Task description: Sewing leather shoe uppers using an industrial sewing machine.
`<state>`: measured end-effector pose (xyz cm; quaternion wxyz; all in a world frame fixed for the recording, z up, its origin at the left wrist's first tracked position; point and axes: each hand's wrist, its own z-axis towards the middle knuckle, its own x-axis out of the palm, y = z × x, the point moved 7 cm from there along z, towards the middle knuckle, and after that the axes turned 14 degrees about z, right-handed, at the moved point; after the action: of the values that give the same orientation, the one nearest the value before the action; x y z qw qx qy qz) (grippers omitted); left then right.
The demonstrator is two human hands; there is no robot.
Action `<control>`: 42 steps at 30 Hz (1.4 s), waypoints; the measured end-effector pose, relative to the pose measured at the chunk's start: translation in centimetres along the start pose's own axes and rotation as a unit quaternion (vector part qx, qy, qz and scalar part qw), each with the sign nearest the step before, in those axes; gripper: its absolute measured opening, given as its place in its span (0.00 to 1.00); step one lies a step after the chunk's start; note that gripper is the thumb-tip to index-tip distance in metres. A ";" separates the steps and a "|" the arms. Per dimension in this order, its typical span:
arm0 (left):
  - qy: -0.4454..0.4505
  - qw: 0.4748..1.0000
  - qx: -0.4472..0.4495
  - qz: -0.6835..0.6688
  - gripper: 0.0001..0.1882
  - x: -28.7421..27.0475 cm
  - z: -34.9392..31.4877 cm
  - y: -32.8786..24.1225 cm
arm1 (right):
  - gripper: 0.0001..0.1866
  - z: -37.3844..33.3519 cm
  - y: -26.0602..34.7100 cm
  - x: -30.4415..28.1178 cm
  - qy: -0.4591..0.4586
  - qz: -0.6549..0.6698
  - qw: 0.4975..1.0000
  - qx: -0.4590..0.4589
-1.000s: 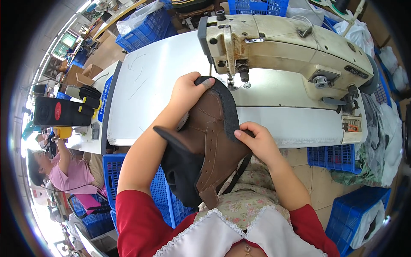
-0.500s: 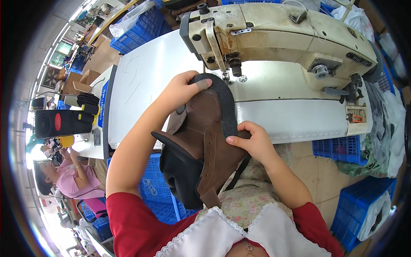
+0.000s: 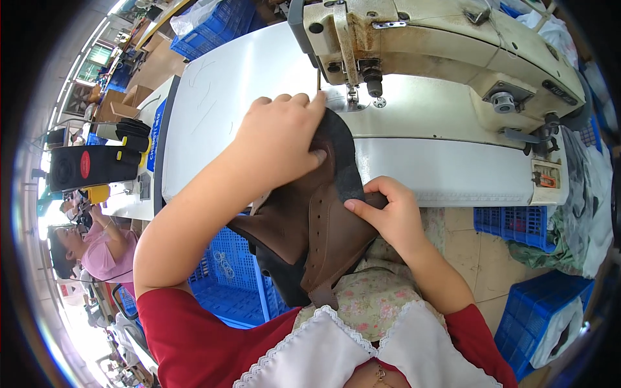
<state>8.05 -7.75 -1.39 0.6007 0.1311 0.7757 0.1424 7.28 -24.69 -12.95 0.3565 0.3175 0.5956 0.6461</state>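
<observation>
A brown leather boot upper (image 3: 333, 226) with a row of eyelet holes and black lining lies across the near edge of the sewing table, partly over my lap. A black strip (image 3: 345, 165) curves along its far rim. My left hand (image 3: 281, 139) grips the upper's far left side, thumb on the brown leather and knuckles toward the machine; its fingertips are partly hidden. With thumb and index finger, my right hand (image 3: 391, 213) pinches the upper at the strip's near end. Just beyond the rim stands the sewing machine (image 3: 440, 48), its presser foot (image 3: 352, 97) near my left fingers.
White table surface (image 3: 213, 110) spreads to the left of the machine. Below stands a blue crate (image 3: 226, 278); more blue crates (image 3: 543, 317) are at the right. Dark green and grey cloth (image 3: 576, 213) hangs at the table's right end. A co-worker (image 3: 107, 252) sits at far left.
My left hand has shifted from pinching the black strip's far end to gripping over the upper's left side, elbow farther out. My right hand keeps its pinch. The view has moved slightly.
</observation>
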 end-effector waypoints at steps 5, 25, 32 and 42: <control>-0.124 0.989 0.054 0.056 0.34 -0.9 -0.8 -1.6 | 0.17 0.0 1.1 0.5 0.004 -0.011 0.999 -0.039; 0.042 0.986 0.093 -0.134 0.20 3.5 3.5 -1.2 | 0.07 -1.8 0.5 0.5 -0.010 -0.021 0.993 -0.118; 0.114 0.985 0.052 -0.120 0.31 6.4 8.2 1.0 | 0.13 2.9 -0.9 -0.2 -0.040 -0.036 0.996 -0.070; 0.105 0.977 0.008 -0.187 0.30 10.8 13.7 2.8 | 0.14 5.6 -2.1 -0.7 -0.011 -0.091 0.993 -0.068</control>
<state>18.83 -0.23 -13.21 0.5305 -0.0273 0.8465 0.0346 12.52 -22.11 -14.55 0.4410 0.2439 0.5730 0.6463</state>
